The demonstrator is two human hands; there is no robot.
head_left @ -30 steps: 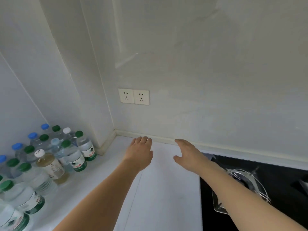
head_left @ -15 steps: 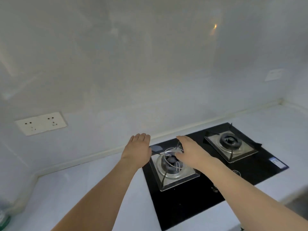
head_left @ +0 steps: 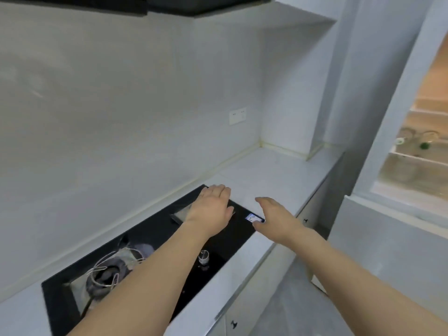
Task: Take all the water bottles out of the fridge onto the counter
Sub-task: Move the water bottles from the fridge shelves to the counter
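Both my hands, left (head_left: 210,209) and right (head_left: 276,220), are empty with a loose, spread grip above the worktop (head_left: 274,170); no bottles clear, maybe blurry ones on fridge shelves (head_left: 417,154). Probably heavy, slippery, so I'd grab mid-body

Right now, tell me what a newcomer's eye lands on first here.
Two bare forearms reach forward, the left hand and right hand open and empty above the right end of a black gas hob set in the white counter. At far right, the lit fridge shelves glow warm, with blurred items on them.
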